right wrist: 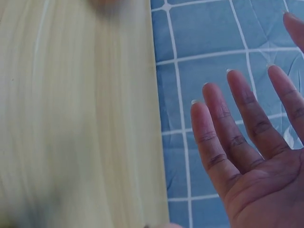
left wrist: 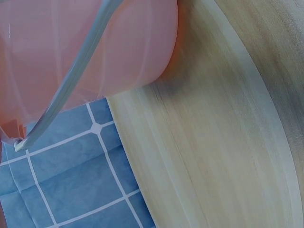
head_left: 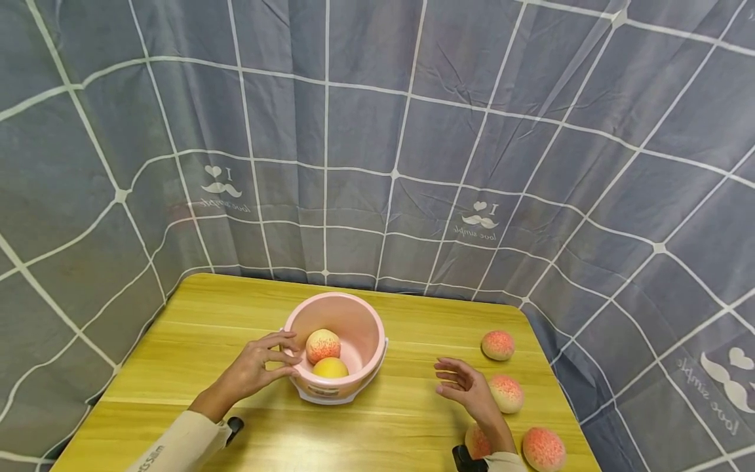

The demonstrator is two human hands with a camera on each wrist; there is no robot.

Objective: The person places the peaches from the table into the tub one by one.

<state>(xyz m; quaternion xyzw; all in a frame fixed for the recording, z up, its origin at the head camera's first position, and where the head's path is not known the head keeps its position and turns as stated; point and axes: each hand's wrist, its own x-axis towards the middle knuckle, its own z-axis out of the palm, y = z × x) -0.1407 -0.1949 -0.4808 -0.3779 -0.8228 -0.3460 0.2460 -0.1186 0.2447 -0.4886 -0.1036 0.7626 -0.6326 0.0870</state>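
A pink bucket (head_left: 377, 328) stands upright on the table, holding a red-speckled peach (head_left: 323, 343) and a round yellow fruit (head_left: 330, 368) whose kind is unclear. My left hand (head_left: 253, 367) grips the bucket's left rim, fingers over the edge and thumb at the near side. In the left wrist view, the bucket's side (left wrist: 128, 52) and pale handle (left wrist: 71, 78) fill the upper left. Over the table right of the bucket, my right hand (head_left: 468, 390) is held up with fingers spread and loosely bent, holding nothing. Just beside it lies a peach (head_left: 508, 394).
More peaches lie along the table's right side: one farther back (head_left: 498, 345), one near the front (head_left: 544, 448), and one partly hidden by my right wrist (head_left: 476, 440). A grey checked curtain (head_left: 366, 131) surrounds the wooden table (head_left: 224, 314) at the back and sides.
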